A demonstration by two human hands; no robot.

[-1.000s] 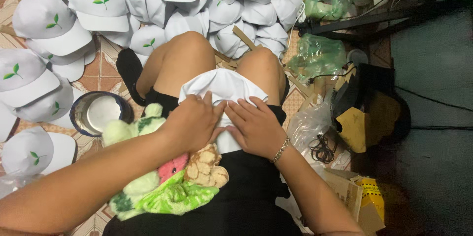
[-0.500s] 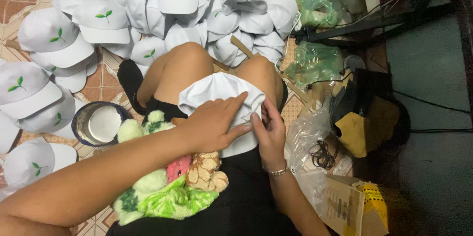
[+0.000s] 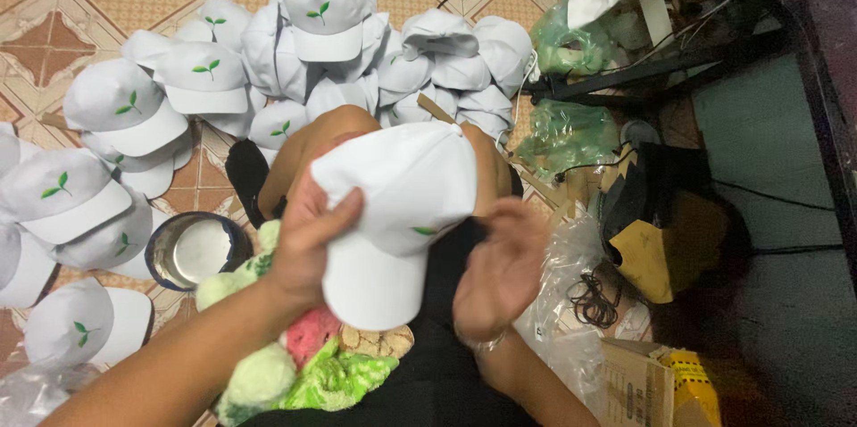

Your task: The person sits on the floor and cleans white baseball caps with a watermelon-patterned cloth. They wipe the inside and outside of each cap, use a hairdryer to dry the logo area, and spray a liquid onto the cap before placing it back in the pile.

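White cap (image 3: 402, 213), small green sprout emblem, brim downward; left hand (image 3: 312, 244) grips it, right hand (image 3: 500, 266) open beside.

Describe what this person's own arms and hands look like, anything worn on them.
Both forearms are bare, with no sleeves in view and no gloves. The right hand has a thin bracelet around its wrist. The left hand shows no ring, watch or band that can be made out.
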